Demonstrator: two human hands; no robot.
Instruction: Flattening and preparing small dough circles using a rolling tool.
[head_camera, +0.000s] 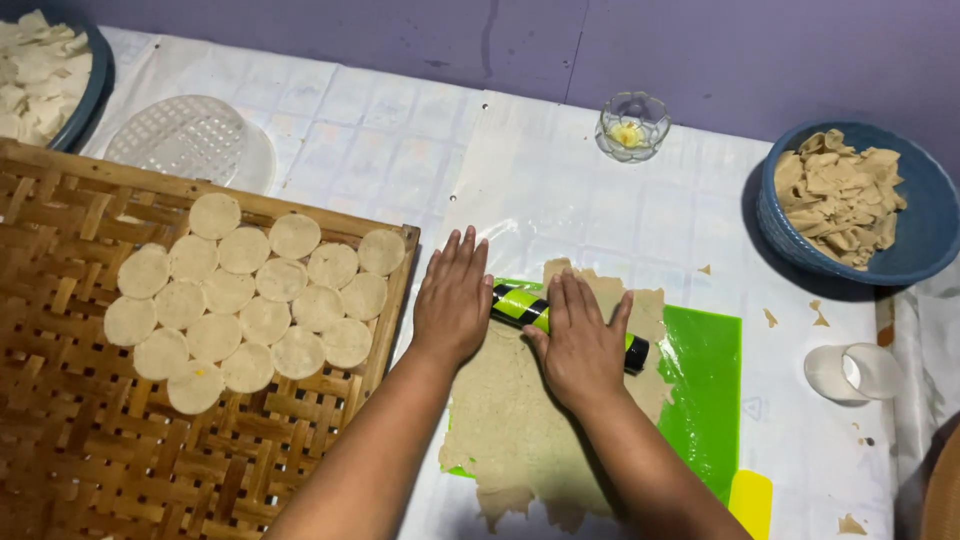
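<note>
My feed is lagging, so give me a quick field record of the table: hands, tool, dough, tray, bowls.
left hand: flat, palm down on the roller
right hand: flat, palm down on the roller
roller: green and black cylinder, lying across the dough
dough: thin sheet with ragged edges on the green mat
tray: woven bamboo, holds cut dough rounds that overlap
blue bowl: on the right, holds dough scraps
glass dish: small, something yellow inside
cutter: clear round cup on its side, near the right edge

Green-and-black striped roller (530, 306) is lying on beige dough sheet (520, 410); bright green mat (706, 380) is showing right; blue bowl (925, 235) is sitting far right.
</note>
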